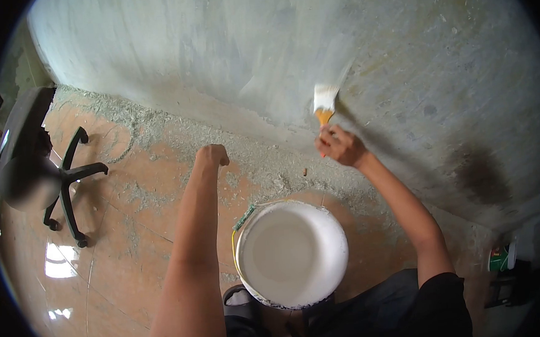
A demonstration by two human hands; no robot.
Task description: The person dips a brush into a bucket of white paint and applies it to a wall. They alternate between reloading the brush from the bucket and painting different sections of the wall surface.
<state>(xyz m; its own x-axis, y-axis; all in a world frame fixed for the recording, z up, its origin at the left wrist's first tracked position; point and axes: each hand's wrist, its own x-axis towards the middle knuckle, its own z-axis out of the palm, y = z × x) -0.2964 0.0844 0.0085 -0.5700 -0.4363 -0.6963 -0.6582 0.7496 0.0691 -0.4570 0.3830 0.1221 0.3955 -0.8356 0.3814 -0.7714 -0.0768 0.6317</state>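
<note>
My right hand (pixel 341 144) grips the orange handle of a paintbrush (pixel 324 103), and its white-loaded bristles press against the grey concrete wall (pixel 262 45). My left hand (pixel 211 155) is closed in a fist with nothing in it, stretched out over the dusty floor near the wall's base. Below and between my arms stands a white bucket (pixel 292 253) of white paint, with a yellow wire handle at its left rim.
A black office chair (pixel 35 164) on wheels stands at the left on the brown tiled floor (pixel 120 252). Grey debris lines the foot of the wall. Dark objects and a green-labelled container (pixel 500 258) sit at the right edge.
</note>
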